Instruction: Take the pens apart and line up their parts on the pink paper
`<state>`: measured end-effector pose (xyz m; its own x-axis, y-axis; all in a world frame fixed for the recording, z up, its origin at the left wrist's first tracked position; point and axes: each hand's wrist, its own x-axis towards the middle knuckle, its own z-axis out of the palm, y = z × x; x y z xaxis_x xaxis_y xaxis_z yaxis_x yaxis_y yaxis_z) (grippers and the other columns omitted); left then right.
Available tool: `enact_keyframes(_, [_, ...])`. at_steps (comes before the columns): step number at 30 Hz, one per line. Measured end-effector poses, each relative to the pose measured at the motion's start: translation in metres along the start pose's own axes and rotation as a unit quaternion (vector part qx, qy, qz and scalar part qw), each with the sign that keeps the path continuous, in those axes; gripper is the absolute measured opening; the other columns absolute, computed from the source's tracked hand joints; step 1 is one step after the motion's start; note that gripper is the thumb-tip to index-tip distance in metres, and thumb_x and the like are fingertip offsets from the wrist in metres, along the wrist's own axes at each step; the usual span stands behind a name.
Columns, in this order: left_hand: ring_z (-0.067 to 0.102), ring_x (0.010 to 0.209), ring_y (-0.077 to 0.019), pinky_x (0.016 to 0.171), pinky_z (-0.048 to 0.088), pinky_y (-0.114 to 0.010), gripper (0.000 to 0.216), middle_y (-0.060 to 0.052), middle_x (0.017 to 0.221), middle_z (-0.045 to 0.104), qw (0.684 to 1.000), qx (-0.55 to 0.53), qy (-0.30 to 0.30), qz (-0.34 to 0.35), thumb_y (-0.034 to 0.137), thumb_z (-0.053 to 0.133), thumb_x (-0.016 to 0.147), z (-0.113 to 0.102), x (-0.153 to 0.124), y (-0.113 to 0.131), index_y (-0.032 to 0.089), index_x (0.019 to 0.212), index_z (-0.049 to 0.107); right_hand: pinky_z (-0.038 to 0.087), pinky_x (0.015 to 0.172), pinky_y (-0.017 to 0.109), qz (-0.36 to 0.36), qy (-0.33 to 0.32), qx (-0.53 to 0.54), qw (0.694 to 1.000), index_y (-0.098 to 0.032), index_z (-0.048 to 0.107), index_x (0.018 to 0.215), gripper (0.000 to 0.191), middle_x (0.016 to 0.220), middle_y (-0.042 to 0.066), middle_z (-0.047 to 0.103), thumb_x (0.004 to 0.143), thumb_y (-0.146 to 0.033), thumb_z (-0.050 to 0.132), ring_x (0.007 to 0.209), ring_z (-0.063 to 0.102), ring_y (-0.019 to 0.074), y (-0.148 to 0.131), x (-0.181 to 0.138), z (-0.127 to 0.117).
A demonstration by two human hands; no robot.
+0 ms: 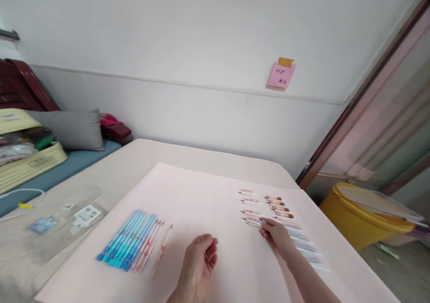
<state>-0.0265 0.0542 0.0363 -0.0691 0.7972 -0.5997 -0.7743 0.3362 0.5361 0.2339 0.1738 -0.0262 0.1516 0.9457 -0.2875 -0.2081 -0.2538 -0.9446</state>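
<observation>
My left hand [199, 260] hovers over the pink sheet [201, 195] with its fingers loosely curled and nothing in them. My right hand [276, 235] rests on the sheet, its fingertips pinched on a thin pen refill [252, 221] at the near end of a row of refills [250, 201]. Beside that row lie several short pen barrels [279, 208], and more clear parts [307, 248] run behind my right wrist. To the left of my left hand lies a bundle of blue pens [129, 240] with a few pink and white pens [151, 247] beside it.
The sheet lies on a beige table [141, 153]. Clear plastic packaging [72, 218] lies on the table's left part. A grey cushion [72, 128] and a yellow case [30, 162] sit on a bench at left. A yellow bucket [359, 218] stands on the floor at right.
</observation>
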Motion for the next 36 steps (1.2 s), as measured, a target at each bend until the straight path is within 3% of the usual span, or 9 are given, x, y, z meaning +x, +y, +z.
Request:
enact_keyframes(11, [0.059,0.064,-0.009,0.054,0.047,-0.017,0.021,-0.009,0.084,0.065,1.0,-0.007,-0.008,-0.003,0.019,0.068,0.063,0.001,0.001,0.001,0.014,0.08,0.057,0.037,0.042,0.021,-0.054,0.098,0.04,0.993,-0.016,0.057,0.088,0.044,0.048,-0.008,0.046,0.046,-0.022,0.069,0.045,0.044,0.0087,0.002,-0.014,0.012])
enact_keyframes(17, [0.06,0.063,-0.0092,0.054,0.047,-0.017,0.02,-0.01,0.083,0.066,1.0,-0.007,-0.011,-0.001,0.017,0.068,0.063,0.0,0.001,0.003,0.014,0.08,0.058,0.041,0.047,0.023,-0.04,0.187,0.032,0.981,-0.017,0.059,0.08,0.037,0.059,-0.004,0.056,0.047,-0.027,0.07,0.051,0.049,0.01,-0.004,-0.062,0.022])
enact_keyframes(20, [0.06,0.061,-0.0094,0.052,0.047,-0.017,0.019,-0.01,0.081,0.066,1.0,-0.007,-0.017,-0.006,0.016,0.068,0.062,0.001,-0.001,0.004,0.013,0.078,0.058,0.042,0.049,0.023,-0.033,0.132,0.031,0.99,-0.015,0.063,0.085,0.037,0.066,0.0,0.06,0.052,-0.028,0.072,0.057,0.053,0.0123,-0.006,-0.102,0.047])
enact_keyframes(23, [0.06,0.059,-0.0092,0.052,0.047,-0.017,0.018,-0.009,0.077,0.065,1.0,-0.009,-0.021,-0.003,0.014,0.068,0.062,0.0,-0.003,0.003,0.013,0.076,0.057,0.037,0.047,0.023,-0.025,0.022,0.015,0.999,-0.014,0.065,0.085,0.031,0.054,-0.001,0.055,0.061,-0.033,0.069,0.05,0.047,0.0114,-0.005,-0.138,0.078])
enact_keyframes(26, [0.059,0.059,-0.0089,0.053,0.046,-0.017,0.018,-0.008,0.075,0.065,1.0,-0.002,-0.027,0.002,0.015,0.068,0.062,-0.002,-0.004,0.001,0.013,0.076,0.057,0.031,0.044,0.022,-0.005,-0.045,-0.015,0.999,-0.013,0.066,0.08,0.03,0.047,-0.002,0.052,0.062,-0.038,0.066,0.044,0.041,0.0097,0.001,-0.156,0.098])
enact_keyframes(33, [0.058,0.063,-0.0105,0.056,0.043,-0.02,0.017,-0.009,0.078,0.065,0.993,0.102,-0.053,0.01,0.019,0.064,0.064,-0.009,-0.008,0.006,0.014,0.079,0.058,0.025,0.043,0.021,0.052,-0.099,-0.064,0.992,-0.014,0.066,0.071,0.027,0.044,-0.001,0.053,0.059,-0.039,0.065,0.041,0.039,0.0086,0.012,-0.159,0.099])
enact_keyframes(36, [0.058,0.068,-0.0135,0.06,0.041,-0.023,0.015,-0.009,0.08,0.065,0.964,0.238,-0.072,0.096,0.026,0.061,0.066,-0.011,-0.006,0.028,0.015,0.076,0.059,0.025,0.043,0.022,0.04,-0.085,-0.073,0.993,-0.014,0.067,0.069,0.026,0.042,-0.001,0.052,0.058,-0.038,0.065,0.041,0.039,0.0091,0.007,-0.16,0.094])
